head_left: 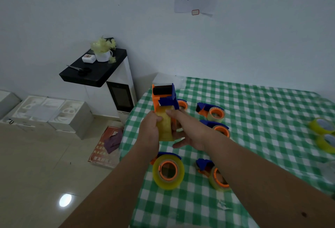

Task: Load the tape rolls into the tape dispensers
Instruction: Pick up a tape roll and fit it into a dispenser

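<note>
Left hand point(149, 129): gripped the yellow tape roll point(164, 126) in the orange and blue plastic dispenser point(164, 97)
Right hand point(188, 133): held the roll's far side, fingers partly hidden

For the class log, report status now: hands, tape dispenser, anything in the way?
Left hand and right hand both grip the held dispenser, yellow tape roll in it. Five loaded dispensers on the checked table. Nothing in the way.
</note>
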